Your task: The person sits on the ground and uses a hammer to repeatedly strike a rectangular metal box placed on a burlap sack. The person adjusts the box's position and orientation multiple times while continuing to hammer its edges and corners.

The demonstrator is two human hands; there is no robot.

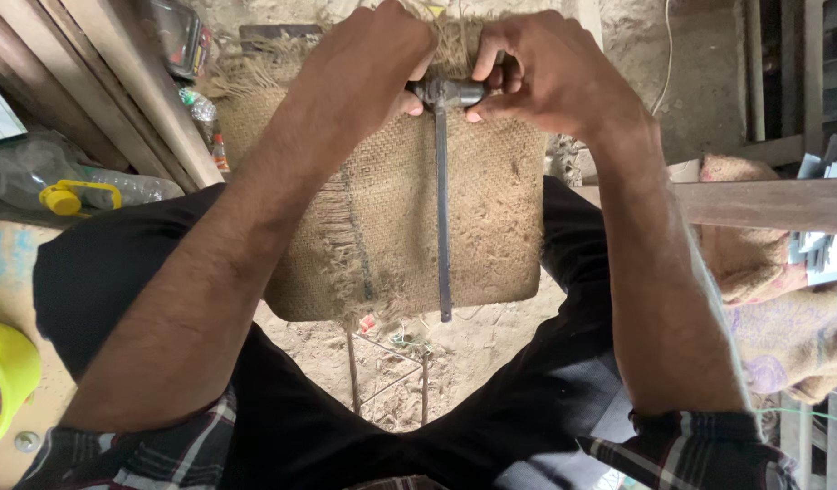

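- You work in soft, even daylight; the coarse brown burlap pad (391, 209) is brightly lit, without glare.
- Your black trousers (119, 272) lose detail in shadow.
- Straight edges bend near the frame's sides; the far left clutter looks slightly soft.

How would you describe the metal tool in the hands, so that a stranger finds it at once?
Look at the burlap-covered pad between the person's knees. On it lies a thin grey metal bar, running from the pad's near edge up to a short dark cross-piece that the left hand and right hand pinch. It is the only T-shaped metal thing on the coarse brown cloth.
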